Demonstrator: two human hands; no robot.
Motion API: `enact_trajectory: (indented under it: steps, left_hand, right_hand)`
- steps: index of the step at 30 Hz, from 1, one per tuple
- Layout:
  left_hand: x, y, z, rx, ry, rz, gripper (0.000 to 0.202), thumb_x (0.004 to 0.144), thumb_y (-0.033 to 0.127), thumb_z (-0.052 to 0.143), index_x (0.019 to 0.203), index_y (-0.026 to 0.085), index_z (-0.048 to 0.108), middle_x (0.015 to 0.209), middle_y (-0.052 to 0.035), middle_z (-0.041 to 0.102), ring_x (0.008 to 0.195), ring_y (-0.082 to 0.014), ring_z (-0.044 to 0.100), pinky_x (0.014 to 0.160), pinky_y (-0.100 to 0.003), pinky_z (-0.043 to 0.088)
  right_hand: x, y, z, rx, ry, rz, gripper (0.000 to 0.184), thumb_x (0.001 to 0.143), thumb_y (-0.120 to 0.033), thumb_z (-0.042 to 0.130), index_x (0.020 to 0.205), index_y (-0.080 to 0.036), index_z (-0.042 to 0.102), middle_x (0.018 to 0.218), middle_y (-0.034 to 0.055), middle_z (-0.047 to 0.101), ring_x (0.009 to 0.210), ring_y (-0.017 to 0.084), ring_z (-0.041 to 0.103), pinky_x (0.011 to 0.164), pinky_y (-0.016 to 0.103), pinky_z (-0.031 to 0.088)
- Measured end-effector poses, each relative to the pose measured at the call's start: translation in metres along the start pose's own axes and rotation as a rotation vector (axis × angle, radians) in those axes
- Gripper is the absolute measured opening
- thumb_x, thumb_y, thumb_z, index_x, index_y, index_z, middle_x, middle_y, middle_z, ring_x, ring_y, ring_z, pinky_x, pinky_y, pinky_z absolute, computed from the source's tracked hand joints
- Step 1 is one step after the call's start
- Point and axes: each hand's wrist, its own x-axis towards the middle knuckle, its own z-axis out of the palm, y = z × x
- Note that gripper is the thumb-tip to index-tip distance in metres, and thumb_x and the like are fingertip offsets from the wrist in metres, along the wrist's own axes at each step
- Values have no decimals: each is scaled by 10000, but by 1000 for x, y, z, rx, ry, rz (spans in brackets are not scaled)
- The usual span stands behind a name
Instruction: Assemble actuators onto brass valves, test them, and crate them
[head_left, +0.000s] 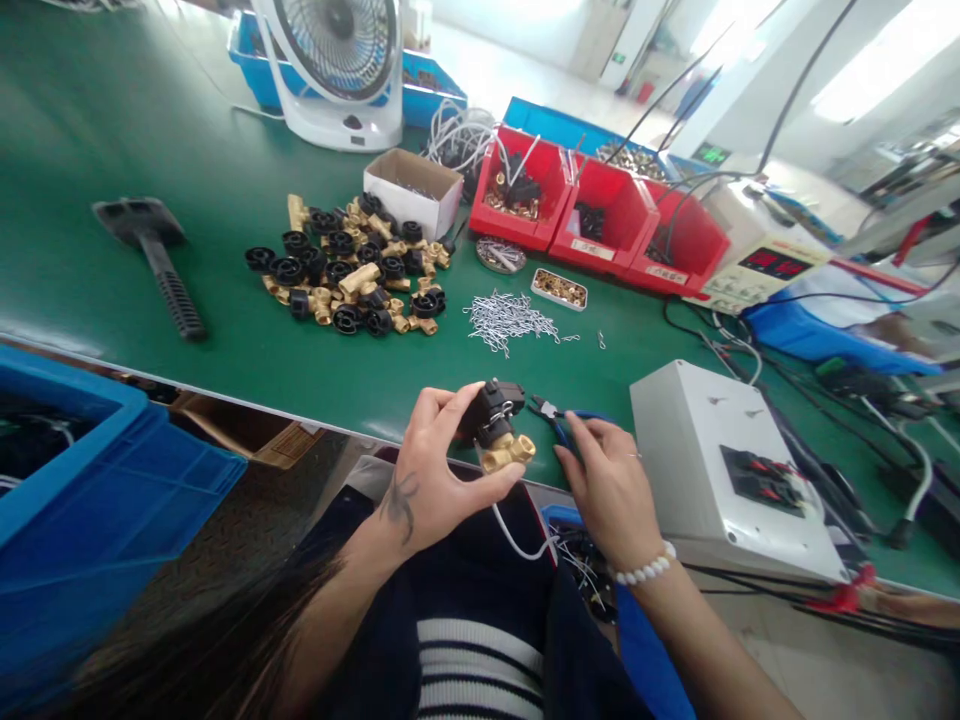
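Observation:
My left hand [439, 470] is closed around a brass valve fitting with a black plastic cap [501, 425], held just off the near edge of the green table [112, 130]. A white wire hangs down from the fitting. My right hand [611, 480] grips small blue-handled pliers [559, 418], their tips pointing at the black cap. On the table beyond lie a pile of the same brass and black fittings [352, 265] and a heap of small silver wire clips [510, 320].
Three red bins [600, 215] and a small cardboard box [412, 190] stand behind the pile, with a white fan [337, 70] further back. A grey control box [720, 470] sits right of my hands, a black tool [154, 255] at left, a blue crate [82, 480] at lower left.

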Motion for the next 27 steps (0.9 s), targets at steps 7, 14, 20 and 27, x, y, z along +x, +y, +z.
enact_trajectory:
  steps: [7,14,20,27]
  left_hand:
    - [0,-2,-1,-22,-31,2,682,762,393,731,1361,146,521,1088,-74,501,1026,-205,582,858,-350,596]
    - [-1,-5,-1,-51,-41,-11,696,768,391,731,1379,141,513,1088,-71,481,1035,-212,570,877,-369,590]
    - [-1,-7,-2,-75,-71,7,695,774,383,740,1390,158,512,1110,-75,479,1062,-221,555,913,-400,577]
    - [0,-7,-6,-81,-103,-2,688,772,375,743,1387,167,517,1118,-76,479,1069,-223,554,919,-395,568]
  right_hand:
    - [8,-7,-17,-127,-174,62,541,936,-446,586,1290,-43,654,1069,281,645,992,404,631,832,513,518]
    - [33,-7,-76,707,-327,246,583,1006,-519,225,810,-166,645,645,25,602,497,145,539,438,278,463]
    - [49,-25,-115,1240,439,284,120,798,-183,655,907,-222,629,766,8,576,601,127,495,535,269,403]
    - [43,-19,-96,589,-160,40,158,778,-238,642,934,-220,646,738,3,623,622,162,575,568,289,455]
